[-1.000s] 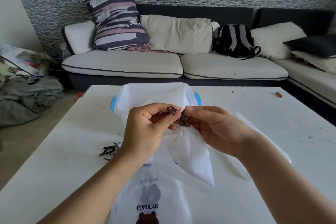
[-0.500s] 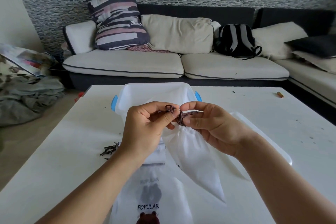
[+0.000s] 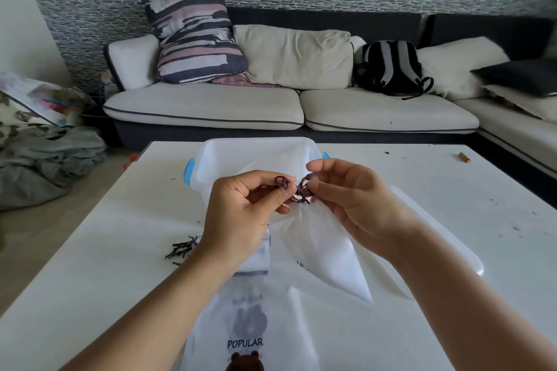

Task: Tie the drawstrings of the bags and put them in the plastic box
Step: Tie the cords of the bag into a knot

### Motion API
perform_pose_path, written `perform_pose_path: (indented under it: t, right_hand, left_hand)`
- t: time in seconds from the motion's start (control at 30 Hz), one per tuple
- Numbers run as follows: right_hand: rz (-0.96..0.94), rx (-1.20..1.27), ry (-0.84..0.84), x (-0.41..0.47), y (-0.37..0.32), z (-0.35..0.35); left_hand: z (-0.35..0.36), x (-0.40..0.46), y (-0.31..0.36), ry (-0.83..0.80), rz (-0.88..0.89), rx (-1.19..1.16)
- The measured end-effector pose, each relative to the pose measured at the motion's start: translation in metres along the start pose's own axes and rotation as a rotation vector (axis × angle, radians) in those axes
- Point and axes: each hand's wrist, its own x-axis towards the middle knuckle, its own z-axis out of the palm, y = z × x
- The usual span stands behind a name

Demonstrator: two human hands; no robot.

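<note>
the right hand (image 3: 346, 199) has shifted its pinch from half a second ago, fingers now closed on the dark drawstring (image 3: 301, 190) knot; the left hand (image 3: 244, 214) still pinches the other loop. the white bag (image 3: 319, 250) hangs between them, above the counter (image 3: 90, 265), just short of the plastic box (image 3: 256, 156). tying looks nearly done.

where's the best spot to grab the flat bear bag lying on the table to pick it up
Probably its upper edge, beside the loose dark drawstring ends, coming from the left. The bear bag lies flat under the left hand and forearm, so the cords at its left give something raised to pinch.
</note>
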Motion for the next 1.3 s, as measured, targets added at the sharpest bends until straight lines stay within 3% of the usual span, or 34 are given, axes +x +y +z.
perform_pose_path:
  t: [0.23,0.33,0.43,0.53,0.63,1.1,1.2,1.3]
  right_hand:
    - [0.151,0.319,-0.039,0.0,-0.002,-0.003]
    - [0.168,0.349,-0.083,-0.002,-0.007,-0.003]
    - [0.158,0.176,-0.149,-0.005,-0.013,-0.002]
    - [0.096,-0.229,-0.243,-0.006,-0.013,0.001]
    - [0.04,-0.527,-0.229,-0.007,-0.014,0.003]
    - [-0.181,-0.863,-0.085,-0.001,-0.007,-0.009]
    - [-0.273,-0.885,-0.05,-0.001,-0.002,-0.01]
    - [-0.329,-0.878,-0.016,0.0,0.004,-0.003]
  left_hand:
    - [0.001,0.0,-0.001,-0.005,0.01,0.001]
    - [0.001,-0.001,0.0,-0.019,0.022,0.015]
    - [0.001,-0.001,0.0,-0.042,0.025,0.009]
    - [-0.001,-0.002,0.0,-0.087,0.041,0.048]
    - [-0.003,-0.002,-0.003,-0.114,0.037,0.12]
    - [-0.004,0.003,0.001,-0.092,-0.152,-0.124]
    - [-0.008,0.006,0.002,-0.152,-0.149,-0.106]
    - [-0.009,0.006,-0.003,-0.064,-0.055,0.051]
